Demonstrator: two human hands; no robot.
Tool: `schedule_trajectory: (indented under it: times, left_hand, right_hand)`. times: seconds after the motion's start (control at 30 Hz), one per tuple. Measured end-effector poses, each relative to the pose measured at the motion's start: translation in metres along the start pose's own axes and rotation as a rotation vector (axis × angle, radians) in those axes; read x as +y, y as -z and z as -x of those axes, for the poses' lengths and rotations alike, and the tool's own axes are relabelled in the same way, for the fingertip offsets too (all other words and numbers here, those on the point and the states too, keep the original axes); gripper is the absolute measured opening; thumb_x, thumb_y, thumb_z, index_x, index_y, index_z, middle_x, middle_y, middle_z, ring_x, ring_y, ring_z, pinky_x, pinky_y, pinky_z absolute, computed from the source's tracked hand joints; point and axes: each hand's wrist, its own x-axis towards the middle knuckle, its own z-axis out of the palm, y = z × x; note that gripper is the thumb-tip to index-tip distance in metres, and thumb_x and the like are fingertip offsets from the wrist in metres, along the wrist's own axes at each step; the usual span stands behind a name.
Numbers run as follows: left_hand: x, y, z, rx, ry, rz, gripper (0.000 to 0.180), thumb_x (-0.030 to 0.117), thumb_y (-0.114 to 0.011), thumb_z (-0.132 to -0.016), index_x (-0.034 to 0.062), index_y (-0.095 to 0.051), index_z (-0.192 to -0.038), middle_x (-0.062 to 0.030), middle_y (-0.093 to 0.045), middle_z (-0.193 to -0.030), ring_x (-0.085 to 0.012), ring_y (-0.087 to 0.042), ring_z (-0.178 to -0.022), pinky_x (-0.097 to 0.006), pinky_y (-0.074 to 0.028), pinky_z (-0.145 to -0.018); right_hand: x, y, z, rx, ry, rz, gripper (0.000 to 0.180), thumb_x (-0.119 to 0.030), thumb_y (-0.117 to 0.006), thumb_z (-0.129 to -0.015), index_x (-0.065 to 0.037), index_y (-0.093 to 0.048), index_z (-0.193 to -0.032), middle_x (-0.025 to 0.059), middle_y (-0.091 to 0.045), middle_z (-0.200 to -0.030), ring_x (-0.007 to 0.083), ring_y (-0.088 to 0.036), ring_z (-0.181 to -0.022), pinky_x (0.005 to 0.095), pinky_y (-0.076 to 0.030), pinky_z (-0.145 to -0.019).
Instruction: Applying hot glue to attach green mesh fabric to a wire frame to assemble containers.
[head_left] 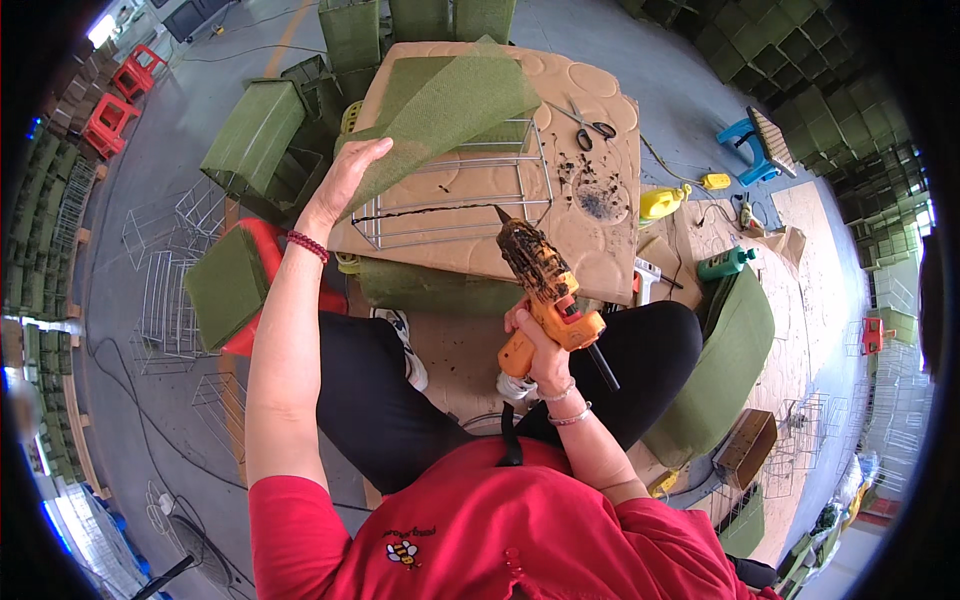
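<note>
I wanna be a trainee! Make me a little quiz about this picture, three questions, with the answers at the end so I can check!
1. Pick one: what does the person's right hand hold?
A) a red stool
B) an orange glue gun
C) a teal bottle

2. True or false: the person's left hand is holding a yellow bottle.

3. Fill in the blank: the scissors lie on a sheet of brown ____.

Key:
1. B
2. False; it holds up green mesh.
3. cardboard
</note>
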Motion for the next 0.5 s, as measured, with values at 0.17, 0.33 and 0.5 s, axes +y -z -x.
schedule_trajectory:
  times: [0.17, 0.33, 0.5]
  left_hand:
    - [0.008, -0.004, 0.003, 0.044, 0.003, -0.007, 0.041, 0.034, -0.048, -0.095, -0.0044, -0.063, -0.093, 0.0062, -0.057, -0.089, -0.0058, -0.048, -0.085, -0.024, -0.038, -0.084]
    - [0.004, -0.003, 0.003, 0.036, -0.017, -0.024, 0.041, 0.035, -0.049, -0.095, -0.0038, -0.064, -0.095, 0.0060, -0.058, -0.090, -0.0055, -0.049, -0.087, -0.024, -0.038, -0.085]
    - [0.007, -0.004, 0.003, 0.025, 0.015, 0.009, 0.042, 0.035, -0.049, -0.095, -0.0043, -0.064, -0.096, 0.0058, -0.058, -0.091, -0.0055, -0.048, -0.089, -0.024, -0.037, -0.087]
  right_hand:
    - [0.001, -0.005, 0.000, 0.004, 0.014, -0.018, 0.008, -0.007, -0.057, -0.087, -0.005, -0.052, -0.093, 0.0022, -0.052, -0.079, 0.0114, -0.052, -0.074, 0.0260, -0.042, -0.067]
    - [-0.002, -0.003, -0.001, 0.004, 0.009, -0.009, 0.008, -0.006, -0.057, -0.087, -0.005, -0.051, -0.093, 0.0022, -0.051, -0.079, 0.0116, -0.051, -0.073, 0.0264, -0.042, -0.067]
    - [0.000, 0.004, -0.001, 0.010, 0.021, -0.025, 0.009, -0.007, -0.057, -0.087, -0.005, -0.051, -0.092, 0.0025, -0.051, -0.080, 0.0118, -0.051, -0.073, 0.0265, -0.042, -0.067]
